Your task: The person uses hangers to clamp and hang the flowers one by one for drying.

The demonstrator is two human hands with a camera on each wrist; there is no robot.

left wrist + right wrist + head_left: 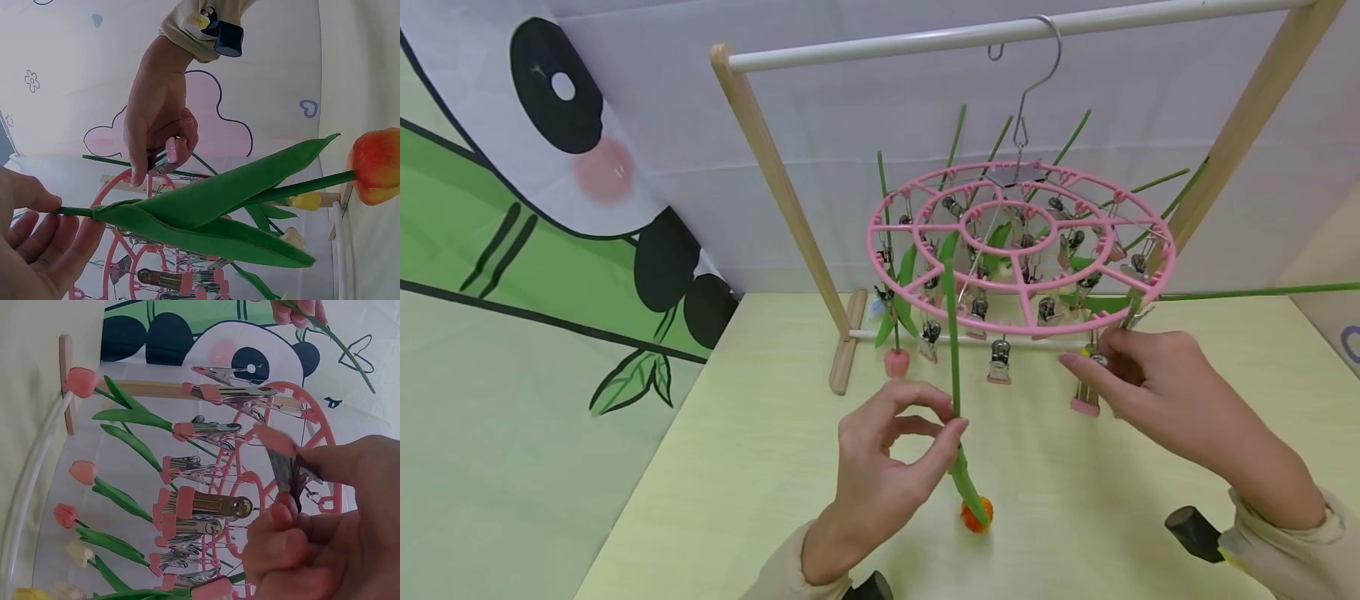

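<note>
My left hand (880, 467) pinches the green stem of an orange artificial tulip (378, 165) between thumb and fingers. The bloom points down toward the table in the head view, with the stem's end up near the hanger. A round pink clip hanger (1037, 330) hangs by its metal hook in front of me. At its right edge my right hand (1180, 392) grips a metal clip (281, 459) with pink tips. In the right wrist view that clip bears no flower. Several other clips hold tulips, including a pink tulip (82, 381), with blooms downward.
The hook (1051, 50) hangs from the white bar (887, 46) of a rack with wooden legs (782, 192). Free-hanging clips such as the front clip (999, 362) dangle under the ring. A panda-print cloth (550, 308) flanks the pale table (715, 500).
</note>
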